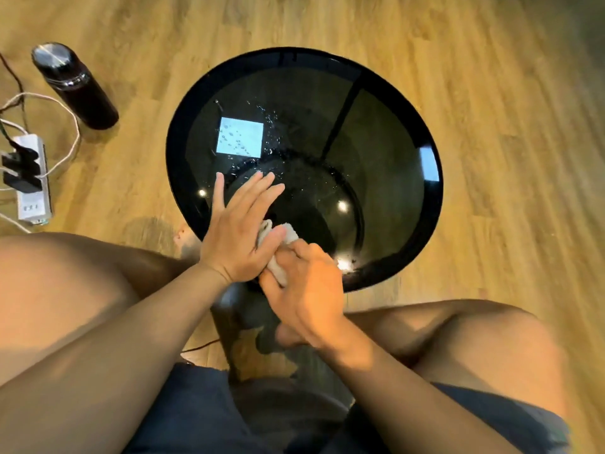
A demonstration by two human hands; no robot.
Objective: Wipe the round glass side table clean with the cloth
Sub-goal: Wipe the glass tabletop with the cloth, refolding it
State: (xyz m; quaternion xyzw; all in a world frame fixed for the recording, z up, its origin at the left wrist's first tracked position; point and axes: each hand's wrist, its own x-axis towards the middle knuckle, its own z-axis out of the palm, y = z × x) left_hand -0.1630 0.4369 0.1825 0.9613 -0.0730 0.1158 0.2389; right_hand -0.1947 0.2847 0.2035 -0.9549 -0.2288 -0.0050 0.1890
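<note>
Cloth (290,233) at seven o'clock on glass side table (304,56): right hand (307,290) gripping, left hand (235,237) pressing flat-fingered, probably to fold a wiping pad.

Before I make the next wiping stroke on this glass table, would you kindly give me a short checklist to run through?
1. Cloth in hand: ok. The right hand grips the cloth at the near edge of the glass table.
2. Wiping path free: not ok. The left hand lies with straight fingers over the glass, ahead of the cloth.
3. Glass dry: not ok. Water drops sit on the far left part.
4. Electrics away from the water: ok. The power strip lies on the floor, apart from the table.
5. Cloth still dry enough to wipe: cannot tell.
</note>
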